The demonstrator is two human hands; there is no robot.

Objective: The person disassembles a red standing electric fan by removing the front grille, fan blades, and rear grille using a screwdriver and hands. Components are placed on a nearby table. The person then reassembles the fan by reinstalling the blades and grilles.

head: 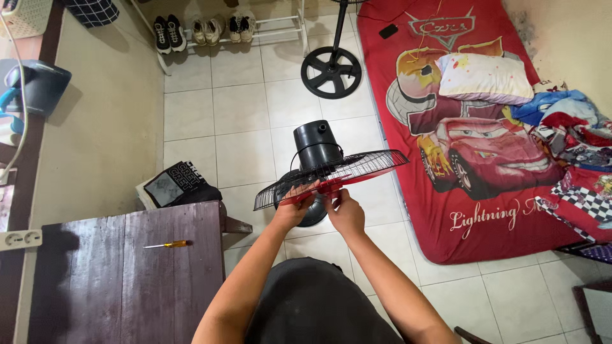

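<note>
I hold a fan head over the tiled floor. Its black motor housing [317, 144] points away from me. A black wire grille [331, 174] lies flat across it, with red blades [319, 190] just under the wires. My left hand [294, 209] grips the near rim of the grille and a blade edge. My right hand [345, 211] is closed at the fan's centre beside it, fingers pinched on a small part I cannot make out.
A dark wooden table [127, 267] at lower left carries a yellow-handled screwdriver [167, 244]. A black fan base [331, 71] stands on the tiles ahead. A red mattress [472, 134] with pillow and clothes fills the right. Shoes [169, 33] sit on a rack by the far wall.
</note>
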